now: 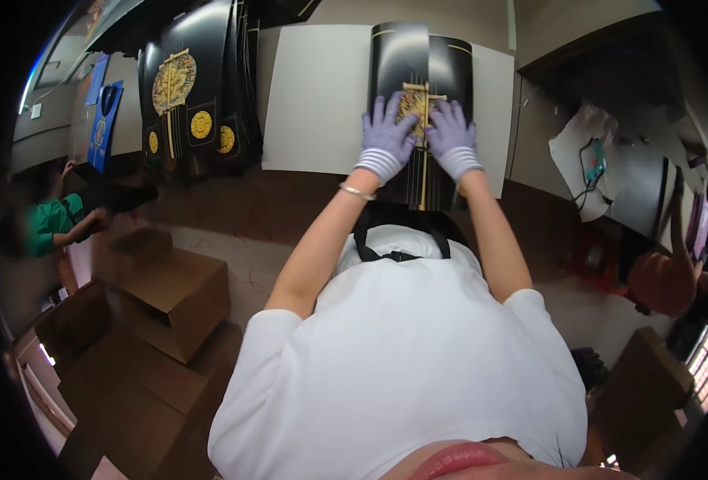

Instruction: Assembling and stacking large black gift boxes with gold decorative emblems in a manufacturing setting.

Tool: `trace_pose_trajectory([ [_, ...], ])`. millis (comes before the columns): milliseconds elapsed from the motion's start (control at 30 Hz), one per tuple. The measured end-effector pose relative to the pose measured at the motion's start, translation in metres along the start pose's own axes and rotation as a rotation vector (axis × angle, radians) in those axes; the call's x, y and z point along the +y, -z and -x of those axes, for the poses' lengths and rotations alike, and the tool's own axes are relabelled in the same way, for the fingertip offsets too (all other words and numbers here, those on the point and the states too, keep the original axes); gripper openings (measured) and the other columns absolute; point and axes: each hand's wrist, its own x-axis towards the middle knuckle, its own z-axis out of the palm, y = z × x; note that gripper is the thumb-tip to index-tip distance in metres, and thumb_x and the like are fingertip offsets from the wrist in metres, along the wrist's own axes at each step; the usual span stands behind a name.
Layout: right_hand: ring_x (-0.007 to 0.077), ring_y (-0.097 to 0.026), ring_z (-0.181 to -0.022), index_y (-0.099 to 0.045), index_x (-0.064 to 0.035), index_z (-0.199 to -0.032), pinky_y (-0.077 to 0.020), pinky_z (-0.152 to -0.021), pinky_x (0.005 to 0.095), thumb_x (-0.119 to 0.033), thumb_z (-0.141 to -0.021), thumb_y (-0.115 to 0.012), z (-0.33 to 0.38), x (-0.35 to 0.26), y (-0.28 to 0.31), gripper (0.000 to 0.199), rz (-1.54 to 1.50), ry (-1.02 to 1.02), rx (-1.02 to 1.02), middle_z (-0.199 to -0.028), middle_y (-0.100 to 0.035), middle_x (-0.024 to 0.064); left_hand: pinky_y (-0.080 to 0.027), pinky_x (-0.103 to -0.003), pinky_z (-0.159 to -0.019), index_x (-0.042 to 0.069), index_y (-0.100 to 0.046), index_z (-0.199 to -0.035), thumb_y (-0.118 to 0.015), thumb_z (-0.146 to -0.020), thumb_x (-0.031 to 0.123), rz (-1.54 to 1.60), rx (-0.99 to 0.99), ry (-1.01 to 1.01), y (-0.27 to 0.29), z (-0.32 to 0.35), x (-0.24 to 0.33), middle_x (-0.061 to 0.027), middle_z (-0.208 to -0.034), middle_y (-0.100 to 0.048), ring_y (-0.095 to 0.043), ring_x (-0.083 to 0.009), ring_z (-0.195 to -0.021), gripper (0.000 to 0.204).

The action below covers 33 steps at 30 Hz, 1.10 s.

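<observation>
A glossy black printed sheet (pixel 398 60) with a gold ornament lies on a white board (pixel 318 100) on the table ahead of me. Its far part reaches almost to the board's back edge, and its near part hangs toward my body. My left hand (pixel 387 138), in a lilac glove with a striped cuff, presses flat on the left of the ornament, fingers spread. On the other side my right hand (pixel 452 138), gloved alike, lies with fingers apart on the right of the ornament. Neither hand grasps anything that I can see.
A stack of similar black and gold sheets (pixel 198 88) stands at the left on the table. Cardboard boxes (pixel 174 280) fill the lower left. A person in green (pixel 58 220) works at far left, near a blue bag (pixel 104 124). Another person (pixel 662 280) is at the right.
</observation>
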Motion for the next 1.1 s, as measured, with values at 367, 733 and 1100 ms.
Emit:
trace_pose_trajectory([
  [367,0.0270,-0.058,-0.117,-0.054,-0.0059,-0.130,-0.0457,-0.104,0.0381,-0.027,-0.101,-0.045,0.022,0.127,0.004,0.037,-1.492,-0.212,0.411,-0.129,-0.059,0.0156,-0.032,-0.037,-0.114,0.006,-0.034,-0.150,-0.047,-0.101,0.041,0.699,0.427,-0.009,0.031,0.017,-0.090,-0.0167,-0.153,-0.036,-0.040,-0.0305,-0.138,0.061],
  [733,0.0416,-0.038,-0.136,-0.047,-0.0187,-0.142,-0.0340,-0.112,0.0410,-0.033,-0.096,-0.054,-0.040,0.042,-0.033,0.048,-0.112,-0.128,0.402,-0.148,-0.043,0.0123,-0.008,-0.068,-0.113,0.017,-0.044,-0.145,-0.058,-0.089,0.042,-0.370,-0.155,-0.058,-0.038,-0.027,-0.014,-0.0071,-0.160,-0.023,-0.017,-0.0359,-0.147,0.064],
  [1100,0.0207,-0.054,-0.124,-0.048,0.0002,-0.138,-0.0413,-0.104,0.0319,-0.034,-0.099,-0.054,0.065,0.165,0.072,0.052,-1.033,-0.358,0.014,-0.138,-0.054,0.0145,-0.030,-0.032,-0.115,0.004,-0.039,-0.147,-0.048,-0.092,0.002,1.048,0.283,0.236,0.052,0.013,-0.121,-0.0129,-0.152,-0.041,-0.038,-0.0243,-0.140,0.055],
])
